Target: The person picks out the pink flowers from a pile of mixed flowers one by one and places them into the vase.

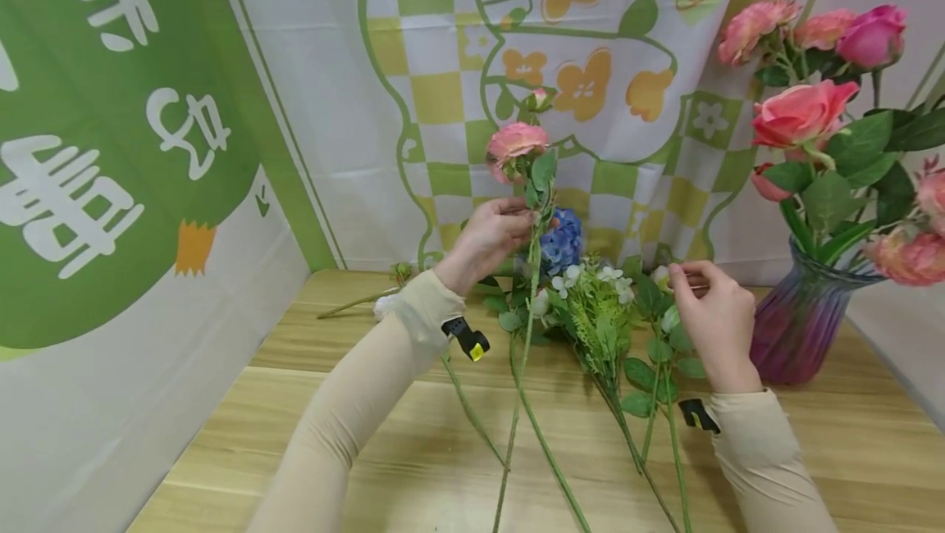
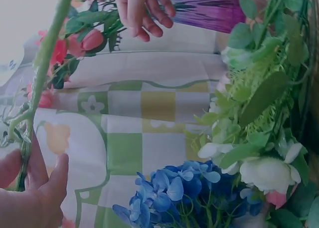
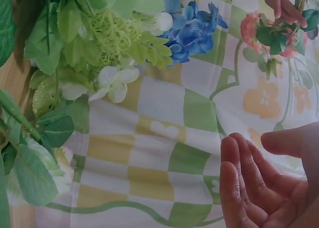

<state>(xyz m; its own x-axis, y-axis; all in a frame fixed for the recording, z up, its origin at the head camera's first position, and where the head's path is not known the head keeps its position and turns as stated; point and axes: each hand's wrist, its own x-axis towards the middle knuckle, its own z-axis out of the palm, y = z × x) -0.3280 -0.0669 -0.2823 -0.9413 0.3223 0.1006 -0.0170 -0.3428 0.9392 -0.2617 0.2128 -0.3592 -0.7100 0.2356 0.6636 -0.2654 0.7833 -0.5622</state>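
Note:
My left hand (image 1: 490,238) pinches the stem of a pink artificial flower (image 1: 517,143) and holds it upright, its head and a small bud above the fingers. The long green stem (image 2: 37,83) crosses the left wrist view, between thumb and fingers. My right hand (image 1: 714,316) is raised over the right side of the bunch, its fingers (image 3: 241,173) loosely bent and nothing between them. Nearest below it are white roses (image 3: 45,170) with green leaves. In the middle lie a blue hydrangea (image 1: 561,242) and a spray of small white flowers and ferny greenery (image 1: 601,316).
At the right a pink-to-purple glass vase (image 1: 793,324) holds several pink and coral flowers (image 1: 805,115) that spread wide above its rim. Loose stems run across the wooden table (image 1: 413,451) toward its front. A patterned cloth (image 1: 443,98) hangs right behind the table.

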